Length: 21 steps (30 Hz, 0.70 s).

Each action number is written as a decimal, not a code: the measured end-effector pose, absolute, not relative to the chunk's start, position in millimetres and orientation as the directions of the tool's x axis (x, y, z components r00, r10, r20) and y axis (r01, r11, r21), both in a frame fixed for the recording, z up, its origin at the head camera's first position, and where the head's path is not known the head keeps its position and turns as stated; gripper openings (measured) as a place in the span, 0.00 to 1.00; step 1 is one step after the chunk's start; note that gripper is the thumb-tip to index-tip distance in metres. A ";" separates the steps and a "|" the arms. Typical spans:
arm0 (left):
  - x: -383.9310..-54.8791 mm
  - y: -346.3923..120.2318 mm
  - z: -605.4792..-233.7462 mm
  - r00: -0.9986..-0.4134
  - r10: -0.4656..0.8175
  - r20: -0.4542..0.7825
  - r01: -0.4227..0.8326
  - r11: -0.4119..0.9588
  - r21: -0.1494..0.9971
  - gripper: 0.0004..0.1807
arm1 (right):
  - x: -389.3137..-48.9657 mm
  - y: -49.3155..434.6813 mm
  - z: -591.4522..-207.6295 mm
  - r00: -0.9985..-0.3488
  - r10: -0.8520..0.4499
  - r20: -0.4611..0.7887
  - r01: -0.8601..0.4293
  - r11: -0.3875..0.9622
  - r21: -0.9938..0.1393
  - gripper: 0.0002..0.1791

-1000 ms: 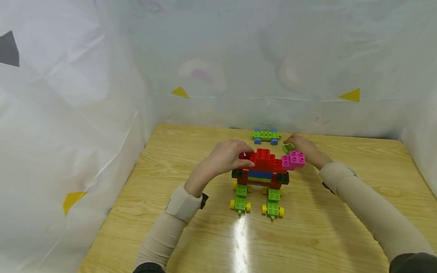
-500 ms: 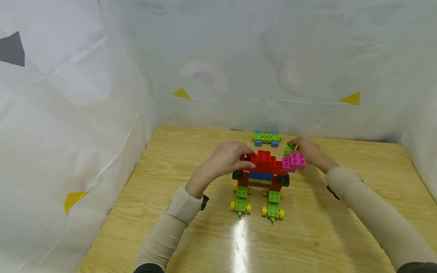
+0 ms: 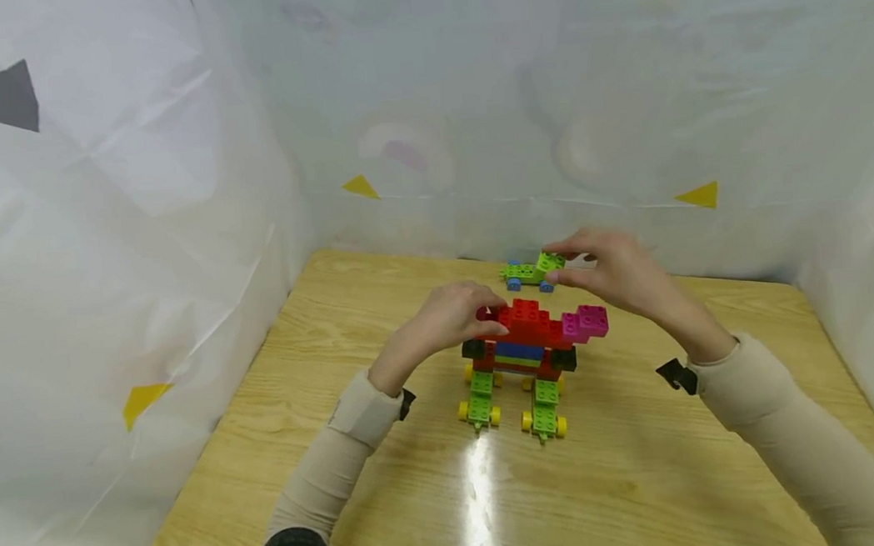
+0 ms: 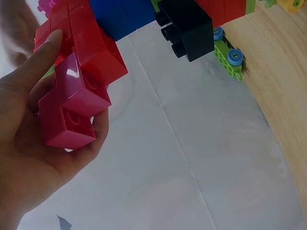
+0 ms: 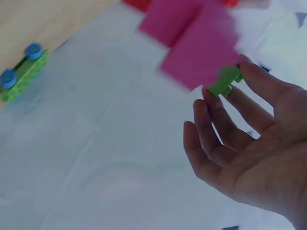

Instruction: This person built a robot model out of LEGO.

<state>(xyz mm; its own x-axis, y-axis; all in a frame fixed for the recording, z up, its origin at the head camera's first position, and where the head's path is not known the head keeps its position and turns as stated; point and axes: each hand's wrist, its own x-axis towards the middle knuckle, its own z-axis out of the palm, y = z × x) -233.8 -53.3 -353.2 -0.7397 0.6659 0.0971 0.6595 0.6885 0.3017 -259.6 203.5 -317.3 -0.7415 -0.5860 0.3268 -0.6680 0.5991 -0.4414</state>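
Note:
A four-legged figure of toy building bricks stands on the table, with a red top, black blocks at its sides and green wheeled feet. My left hand grips its left end, thumb on the red bricks and fingers round the dark pink bricks. Magenta bricks stick out at the figure's right end. Above and behind them, my right hand pinches a small green brick between thumb and fingertips. In the right wrist view, magenta bricks partly hide that green brick.
A green wheeled base with blue wheels stands at the table's back, partly covered in the head view by the held brick. Whitish sheeting walls in the wooden table at the back and sides.
My right hand has picked up the green brick from the table behind the figure and lifted it up and slightly left. The left hand keeps its grip on the figure.

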 end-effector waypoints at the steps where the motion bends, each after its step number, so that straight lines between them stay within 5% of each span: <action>1: -234.1 -53.8 -353.2 -0.741 0.665 0.098 0.658 0.689 0.304 0.22 | -252.2 199.4 -312.4 -0.724 -0.606 0.331 -0.687 0.590 -0.424 0.20; 7: -234.1 -55.9 -351.4 -0.739 0.665 0.108 0.661 0.684 0.307 0.22 | -229.4 181.4 -302.9 -0.660 -0.690 0.297 -0.742 0.534 -0.405 0.20; 21: -235.4 -53.6 -355.3 -0.727 0.676 0.116 0.673 0.670 0.314 0.21 | -232.1 178.1 -313.7 -0.675 -0.697 0.242 -0.717 0.543 -0.436 0.19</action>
